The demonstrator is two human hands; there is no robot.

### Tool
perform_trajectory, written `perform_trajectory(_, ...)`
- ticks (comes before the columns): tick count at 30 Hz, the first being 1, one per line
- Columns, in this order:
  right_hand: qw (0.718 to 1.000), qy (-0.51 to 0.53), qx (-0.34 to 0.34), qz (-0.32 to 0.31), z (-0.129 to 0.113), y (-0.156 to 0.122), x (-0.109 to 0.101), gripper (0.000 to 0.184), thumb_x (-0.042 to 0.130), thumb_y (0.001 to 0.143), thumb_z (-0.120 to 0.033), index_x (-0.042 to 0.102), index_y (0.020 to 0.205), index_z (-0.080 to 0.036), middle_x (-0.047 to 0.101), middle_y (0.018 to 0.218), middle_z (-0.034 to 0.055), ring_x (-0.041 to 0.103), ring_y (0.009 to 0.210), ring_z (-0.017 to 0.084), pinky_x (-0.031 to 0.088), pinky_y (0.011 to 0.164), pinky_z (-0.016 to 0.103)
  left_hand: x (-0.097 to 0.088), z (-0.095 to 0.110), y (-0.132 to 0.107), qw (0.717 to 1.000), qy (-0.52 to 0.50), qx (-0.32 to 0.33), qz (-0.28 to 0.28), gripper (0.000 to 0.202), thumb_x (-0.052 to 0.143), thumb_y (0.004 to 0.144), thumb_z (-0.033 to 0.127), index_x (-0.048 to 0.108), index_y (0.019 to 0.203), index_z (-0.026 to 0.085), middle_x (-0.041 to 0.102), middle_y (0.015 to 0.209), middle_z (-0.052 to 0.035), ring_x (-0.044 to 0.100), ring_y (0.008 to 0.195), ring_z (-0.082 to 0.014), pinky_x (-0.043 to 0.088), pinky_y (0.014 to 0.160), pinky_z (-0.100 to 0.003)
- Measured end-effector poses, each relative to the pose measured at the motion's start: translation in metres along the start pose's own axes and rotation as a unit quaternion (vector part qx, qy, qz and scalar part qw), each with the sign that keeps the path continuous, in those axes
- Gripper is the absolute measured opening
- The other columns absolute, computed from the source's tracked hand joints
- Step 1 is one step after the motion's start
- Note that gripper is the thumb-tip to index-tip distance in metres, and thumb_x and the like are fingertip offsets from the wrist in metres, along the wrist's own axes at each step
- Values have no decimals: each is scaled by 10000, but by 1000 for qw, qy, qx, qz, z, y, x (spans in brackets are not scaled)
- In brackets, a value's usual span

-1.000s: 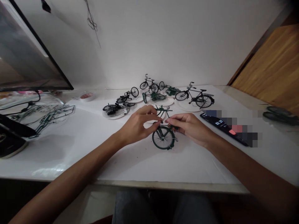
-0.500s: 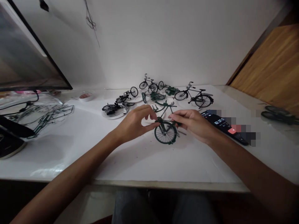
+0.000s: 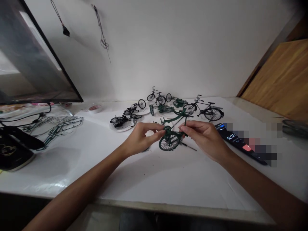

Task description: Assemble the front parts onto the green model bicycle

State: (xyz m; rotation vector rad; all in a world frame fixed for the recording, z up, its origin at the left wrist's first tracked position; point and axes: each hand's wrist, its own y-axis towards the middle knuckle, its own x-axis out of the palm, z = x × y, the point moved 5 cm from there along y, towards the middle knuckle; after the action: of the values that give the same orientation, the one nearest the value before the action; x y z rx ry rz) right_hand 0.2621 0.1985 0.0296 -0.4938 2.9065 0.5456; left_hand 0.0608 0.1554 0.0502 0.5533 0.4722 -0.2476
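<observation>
A dark green model bicycle (image 3: 169,142) is held between my two hands, tilted, with one spoked wheel towards me. My left hand (image 3: 144,136) pinches it at a small round part above that wheel, thumb and forefinger closed. From the other side my right hand (image 3: 201,136) grips the frame between thumb and fingers. Under the right fingers a thin dark rod (image 3: 190,147) sticks out; what it belongs to I cannot make out. Behind, a black model bicycle (image 3: 209,109) stands upright.
Several more model bicycles (image 3: 160,109) stand or lie at the back, some on a white plate (image 3: 122,125). A phone (image 3: 240,142) lies to the right. Green plastic part frames (image 3: 60,128), a black mug-like object (image 3: 14,150) and a monitor (image 3: 36,57) are at the left.
The green bicycle has turned a little in my hands, its frame tilting rightwards. Both hands keep their hold. The whole view has shifted, with the scene sitting lower and further right.
</observation>
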Motion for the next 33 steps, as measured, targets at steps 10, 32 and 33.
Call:
perform_trajectory(10, 999, -24, -23, -7, -10, -1, 2, 150, 712, 854, -390, 754, 817, -251, 707, 846, 10, 616, 805, 156, 492, 754, 297, -1, 18, -1, 999, 1, 45, -29, 329, 527, 979, 298, 586, 695, 142, 477, 647, 9, 370, 611, -100, 298, 584, -259)
perform_trajectory(32, 965, 185, 186, -26, 12, -5, 12, 263, 852, 682, -424, 762, 813, -214, 696, 868, 26, 628, 828, 139, 528, 804, 269, 17, -15, -1, 955, -261, -116, -79, 410, 662, 906, 314, 646, 1292, 180, 705, 1023, -78, 628, 884, -137, 514, 830, -261)
perform_trajectory(33, 965, 182, 185, -29, 12, -4, 12, 265, 850, 685, -423, 760, 815, -211, 695, 869, 28, 629, 830, 141, 529, 804, 270, 17, -16, -1, 954, -264, -113, -79, 405, 664, 903, 304, 648, 1287, 175, 706, 1036, -81, 630, 885, -136, 514, 831, -259)
